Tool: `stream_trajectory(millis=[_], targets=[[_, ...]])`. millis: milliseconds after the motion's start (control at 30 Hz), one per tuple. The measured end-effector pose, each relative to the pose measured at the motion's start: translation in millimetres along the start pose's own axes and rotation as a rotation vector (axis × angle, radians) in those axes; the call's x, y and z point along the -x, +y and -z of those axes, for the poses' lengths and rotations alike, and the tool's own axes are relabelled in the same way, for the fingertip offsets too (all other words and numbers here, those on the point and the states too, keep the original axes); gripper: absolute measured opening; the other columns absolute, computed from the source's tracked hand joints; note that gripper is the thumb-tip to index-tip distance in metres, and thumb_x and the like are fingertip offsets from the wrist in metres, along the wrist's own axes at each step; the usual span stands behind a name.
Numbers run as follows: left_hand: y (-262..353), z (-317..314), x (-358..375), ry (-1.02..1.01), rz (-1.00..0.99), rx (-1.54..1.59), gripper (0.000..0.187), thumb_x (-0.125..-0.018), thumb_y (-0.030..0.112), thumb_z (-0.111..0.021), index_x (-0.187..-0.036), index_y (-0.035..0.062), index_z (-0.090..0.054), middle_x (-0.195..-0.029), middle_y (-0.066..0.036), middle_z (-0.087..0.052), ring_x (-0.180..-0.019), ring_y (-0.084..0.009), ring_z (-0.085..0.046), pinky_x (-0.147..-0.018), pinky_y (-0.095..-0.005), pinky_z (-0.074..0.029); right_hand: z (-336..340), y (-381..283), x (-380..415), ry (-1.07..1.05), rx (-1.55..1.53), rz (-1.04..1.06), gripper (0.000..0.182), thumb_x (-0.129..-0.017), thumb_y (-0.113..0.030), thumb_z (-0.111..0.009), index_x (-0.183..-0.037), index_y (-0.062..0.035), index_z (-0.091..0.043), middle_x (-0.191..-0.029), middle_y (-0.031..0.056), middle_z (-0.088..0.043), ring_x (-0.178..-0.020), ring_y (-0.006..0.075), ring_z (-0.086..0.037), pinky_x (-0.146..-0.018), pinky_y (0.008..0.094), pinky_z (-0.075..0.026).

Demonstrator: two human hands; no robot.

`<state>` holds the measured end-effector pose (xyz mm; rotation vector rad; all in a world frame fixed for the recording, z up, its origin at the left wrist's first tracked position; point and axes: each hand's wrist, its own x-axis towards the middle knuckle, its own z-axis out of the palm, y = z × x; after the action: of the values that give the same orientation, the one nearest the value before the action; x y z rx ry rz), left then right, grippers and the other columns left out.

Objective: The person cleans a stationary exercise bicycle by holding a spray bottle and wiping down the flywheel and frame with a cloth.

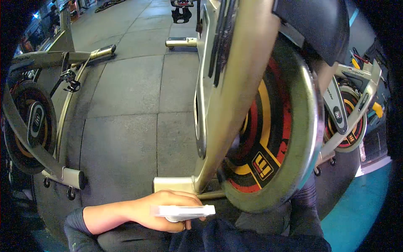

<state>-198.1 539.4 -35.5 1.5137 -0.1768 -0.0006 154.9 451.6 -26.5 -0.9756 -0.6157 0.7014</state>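
Note:
My left hand reaches in from the lower left, fingers curled round a long, narrow white plastic thing. It lies level across the hand, with a rounded white part beneath it; its exact kind does not show. Just beyond the hand is the pale end foot of an exercise bike. Its flywheel, with red and yellow rings and a shiny rim, stands close in front of my body. A dark, rumpled sleeve or trouser leg passes behind the wheel's lower right. My right hand is not seen.
The bike's slanting frame tube rises close before me. Another exercise bike stands on the left, a third on the right. Grey floor tiles lie between, and a turquoise floor strip runs at lower right.

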Motion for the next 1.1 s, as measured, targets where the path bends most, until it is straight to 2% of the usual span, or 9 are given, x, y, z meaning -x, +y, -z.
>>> stream_trajectory(millis=[100,367,433,667,767,933,1000,1033,1100], targets=[[0,-5,6,0.072,0.041,0.032,0.032,-0.073,-0.002,-0.065,-0.105,0.0012,-0.061,-0.101,-0.011,-0.064,-0.094,-0.0261,-0.061,-0.081,-0.0357,-0.05,-1,0,7,0.006,0.022,0.01,0.054,-0.09,-0.053,-0.038,-0.112,-0.0075,-0.056,-0.098,0.0092,-0.063,-0.084,0.0207,-0.062,-0.075,0.0341,-0.052],[-1,-28,34,0.144,0.106,0.08,0.04,-0.074,-0.007,-0.062,-0.113,-0.0019,-0.056,-0.108,-0.015,-0.058,-0.083,-0.0213,-0.065,-0.073,-0.0321,-0.054,-3,0,10,-0.012,0.07,0.063,0.055,-0.09,-0.054,-0.039,-0.114,-0.0076,-0.056,-0.1,0.0093,-0.063,-0.085,0.021,-0.062,-0.077,0.0343,-0.051],[0,-41,44,0.228,0.139,0.043,0.039,-0.074,-0.004,-0.063,-0.112,-0.0004,-0.056,-0.103,-0.009,-0.061,-0.079,-0.0163,-0.065,-0.073,-0.0274,-0.051,-3,0,1,-0.03,0.085,0.087,0.055,-0.09,-0.054,-0.039,-0.115,-0.0076,-0.055,-0.1,0.0094,-0.063,-0.086,0.021,-0.062,-0.077,0.0343,-0.051],[11,-74,68,0.282,0.28,0.081,0.045,-0.074,-0.006,-0.061,-0.118,0.0003,-0.052,-0.106,-0.009,-0.061,-0.08,-0.0159,-0.065,-0.072,-0.0285,-0.052,-2,3,-37,-0.063,0.082,0.142,0.056,-0.09,-0.054,-0.04,-0.116,-0.0077,-0.055,-0.102,0.0095,-0.063,-0.088,0.0213,-0.062,-0.079,0.0345,-0.051],[12,-78,71,0.363,0.28,0.051,0.047,-0.073,-0.011,-0.057,-0.118,-0.0002,-0.052,-0.104,-0.008,-0.061,-0.081,-0.0161,-0.064,-0.071,-0.0291,-0.051,-14,-1,-33,-0.055,-0.069,0.122,0.054,-0.091,-0.051,-0.041,-0.123,-0.0091,-0.051,-0.113,0.0072,-0.059,-0.102,0.019,-0.057,-0.09,0.034,-0.046],[15,-87,84,0.431,0.242,-0.062,0.043,-0.069,-0.014,-0.054,-0.109,-0.0009,-0.056,-0.099,-0.008,-0.06,-0.08,-0.015,-0.063,-0.073,-0.0285,-0.05,1,10,-54,-0.117,-0.137,0.087,0.048,-0.091,-0.048,-0.045,-0.12,-0.0116,-0.054,-0.106,0.0039,-0.06,-0.094,0.0158,-0.057,-0.082,0.0307,-0.046],[16,-88,90,0.557,0.216,-0.073,0.041,-0.067,-0.015,-0.053,-0.106,-0.0011,-0.056,-0.1,-0.008,-0.059,-0.08,-0.0151,-0.063,-0.074,-0.0293,-0.051,-3,9,-52,-0.038,-0.172,0.109,0.043,-0.092,-0.043,-0.043,-0.108,-0.0061,-0.058,-0.095,0.0099,-0.064,-0.08,0.0204,-0.062,-0.072,0.0338,-0.053],[17,-88,93,0.61,0.209,-0.054,0.04,-0.066,-0.016,-0.053,-0.103,-0.0009,-0.057,-0.101,-0.008,-0.058,-0.079,-0.0155,-0.062,-0.075,-0.0301,-0.051,-3,10,-53,0.001,-0.105,0.161,0.045,-0.091,-0.046,-0.043,-0.108,-0.0063,-0.058,-0.092,0.0094,-0.063,-0.076,0.0194,-0.063,-0.067,0.0326,-0.054],[20,-90,97,0.664,0.208,-0.103,0.047,-0.066,-0.016,-0.053,-0.111,-0.0001,-0.053,-0.103,-0.008,-0.059,-0.079,-0.0157,-0.062,-0.075,-0.0306,-0.051,3,14,-60,-0.02,-0.1,0.153,0.046,-0.091,-0.047,-0.043,-0.108,-0.0065,-0.058,-0.09,0.0089,-0.063,-0.073,0.019,-0.062,-0.064,0.0319,-0.053]])
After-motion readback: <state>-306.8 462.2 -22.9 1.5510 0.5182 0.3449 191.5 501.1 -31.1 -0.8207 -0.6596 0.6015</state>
